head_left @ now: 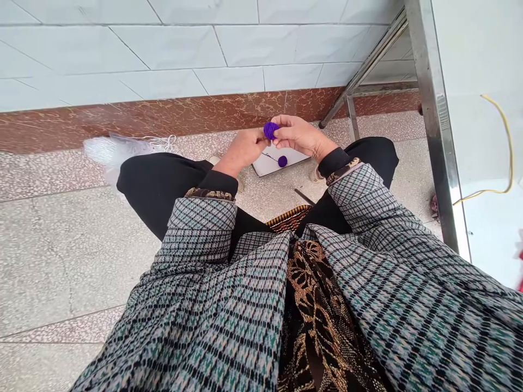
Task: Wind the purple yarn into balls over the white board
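A small ball of purple yarn [270, 130] is up between my two hands, over the floor in front of me. My right hand [301, 136] holds it from the right, thumb and fingers closed around that side. On its left side, my left hand [243, 149] is closed in a pinch against the yarn; the exact strand between those fingertips is too small to make out. Below my hands a second purple yarn ball [282, 161] lies on a white board [265, 165] with a dark edge. A thin dark line runs across the board near that ball.
A clear plastic bag with white strands [118, 152] lies by my left knee. At right stands a metal-framed table [435, 109] with a yellow wire [510, 147] on top. A woven seat edge [288, 219] shows between my legs. The tiled wall [171, 49] is close ahead.
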Motion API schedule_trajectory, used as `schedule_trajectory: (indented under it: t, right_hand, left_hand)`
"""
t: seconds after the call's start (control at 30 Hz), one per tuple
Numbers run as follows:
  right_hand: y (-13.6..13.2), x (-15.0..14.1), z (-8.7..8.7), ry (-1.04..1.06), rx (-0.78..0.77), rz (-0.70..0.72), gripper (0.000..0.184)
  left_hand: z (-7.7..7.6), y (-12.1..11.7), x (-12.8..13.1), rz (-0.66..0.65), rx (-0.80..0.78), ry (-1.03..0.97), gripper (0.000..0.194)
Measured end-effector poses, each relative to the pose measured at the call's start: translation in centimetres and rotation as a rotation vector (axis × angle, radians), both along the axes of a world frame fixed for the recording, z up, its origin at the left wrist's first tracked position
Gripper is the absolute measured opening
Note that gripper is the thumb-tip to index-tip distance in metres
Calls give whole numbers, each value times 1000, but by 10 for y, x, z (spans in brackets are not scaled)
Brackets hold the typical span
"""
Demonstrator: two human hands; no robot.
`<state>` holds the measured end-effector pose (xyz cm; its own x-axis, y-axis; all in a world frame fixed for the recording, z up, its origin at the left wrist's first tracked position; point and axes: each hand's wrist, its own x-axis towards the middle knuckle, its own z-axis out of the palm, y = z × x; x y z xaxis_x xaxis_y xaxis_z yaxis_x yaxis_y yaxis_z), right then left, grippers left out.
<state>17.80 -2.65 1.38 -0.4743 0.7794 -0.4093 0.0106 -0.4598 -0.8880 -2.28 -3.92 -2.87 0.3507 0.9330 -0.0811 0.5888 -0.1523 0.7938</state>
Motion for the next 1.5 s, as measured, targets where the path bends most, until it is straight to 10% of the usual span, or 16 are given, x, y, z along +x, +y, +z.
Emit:
schedule_trajectory:
  t: [0.2,0.43,0.6,0.9,1.23,1.5]
  right_hand:
    - [8,2,-18,-214,115,-117,36]
    - [-2,5,-5,-322,45,181,36]
    - [-3,4,2,-43,28,103,30]
    - [6,0,-13,-211,138,-162,25]
    - [-4,4,3,-274,21,137,30]
    - [-1,4,6,-97,-104,61,16]
  left_hand:
    - [10,-10,7,-227,-59,15,15]
    - [15,1,-6,43,90,26,14]
    - [2,5,-5,95,67,17,15]
    - [11,-11,7,-259,-51,17,19]
    - [15,4,-6,64,74,12,13]
    - [16,-1,3,107,2,24,13]
